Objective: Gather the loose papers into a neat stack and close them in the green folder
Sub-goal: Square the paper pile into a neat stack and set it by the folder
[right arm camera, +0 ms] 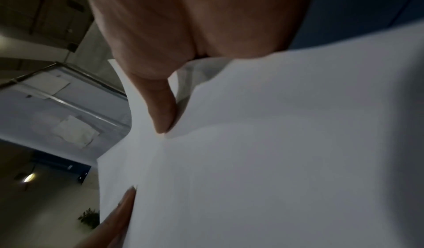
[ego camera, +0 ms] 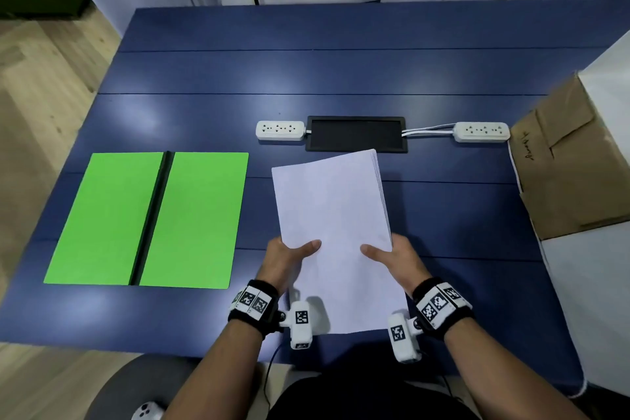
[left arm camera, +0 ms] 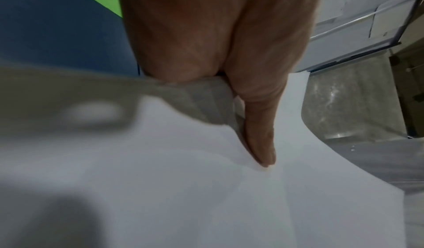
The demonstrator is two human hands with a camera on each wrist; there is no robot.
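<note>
A stack of white papers (ego camera: 335,215) is held above the blue table (ego camera: 341,72), right of centre, its far end tilted up. My left hand (ego camera: 289,254) grips the stack's left edge, thumb on top. My right hand (ego camera: 392,254) grips the right edge the same way. The left wrist view shows the left thumb (left arm camera: 259,134) pressed on the top sheet (left arm camera: 183,188). The right wrist view shows the right thumb (right arm camera: 160,107) on the papers (right arm camera: 275,143). The green folder (ego camera: 146,218) lies open and flat at the left, with a black spine (ego camera: 151,218) down its middle.
Two white power strips (ego camera: 280,130) (ego camera: 481,132) flank a black cable panel (ego camera: 356,134) behind the papers. A brown cardboard box (ego camera: 572,160) stands at the right edge. A grey chair (ego camera: 136,389) sits below the table's near edge.
</note>
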